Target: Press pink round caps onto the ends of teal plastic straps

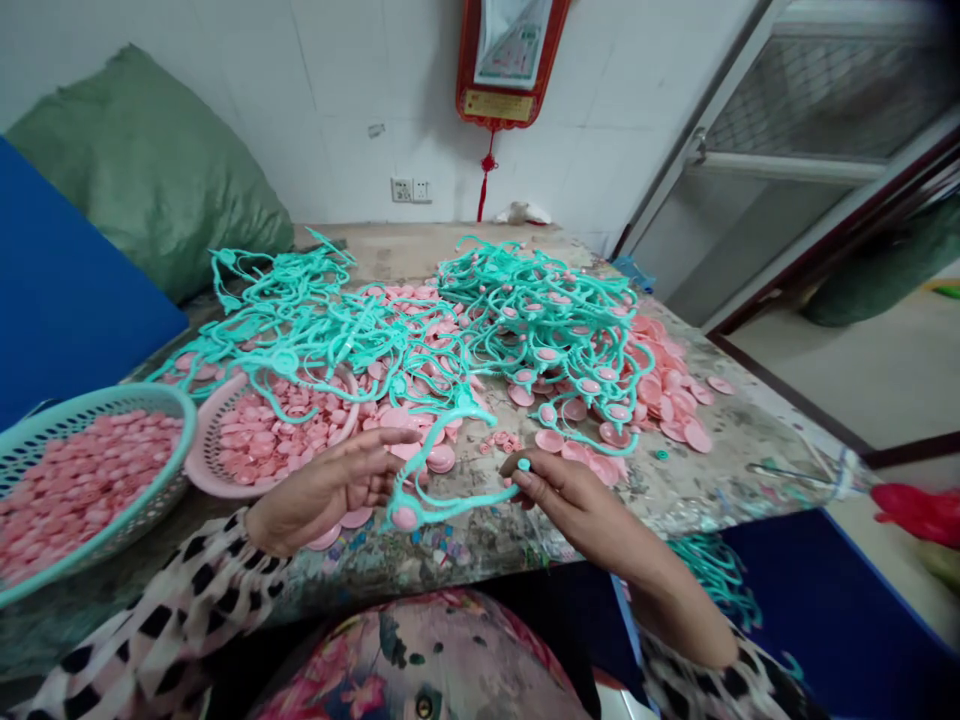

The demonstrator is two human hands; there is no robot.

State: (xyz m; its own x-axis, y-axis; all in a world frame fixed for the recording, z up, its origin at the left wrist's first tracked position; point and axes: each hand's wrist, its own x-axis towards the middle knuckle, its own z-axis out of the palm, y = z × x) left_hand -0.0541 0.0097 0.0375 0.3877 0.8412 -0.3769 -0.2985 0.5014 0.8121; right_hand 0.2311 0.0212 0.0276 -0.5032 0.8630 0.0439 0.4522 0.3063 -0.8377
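Hands: L hand [322, 490] over front edge of work table [720, 470], R hand [570, 500] just right of it, both above tbl.
L fingers: loosely curled, fairly wide, next to strand; can't tell if touching it.
R fingers [540, 482]: narrow pinch on end of teal plastic strand [457, 503], small teal stud [523, 464] at tip.
Strand: between hands, above tbl front, pink disc [405, 517] on its lower end, loop rising behind L hand.
On tbl: tangled teal strands [540, 310] w/ pink discs [660, 380] in heaps across back & middle; loose discs near front.
Left end of tbl: pink basket [202, 470] full of discs, partly under strands; teal basket [112, 400] w/ discs, beyond tbl's left edge, cut off by frame.
Around tbl: green sack [150, 170] & blue board [67, 290] left; wall socket [411, 190] & red wall plaque [502, 60] behind; glass door [787, 170] right.
Below tbl, right: teal strands [716, 575] on dark blue surface.
Hidden: tbl under heaps; metal tool [795, 475] at right edge hard to make out; red item [919, 515] far right, blurred, cut off.
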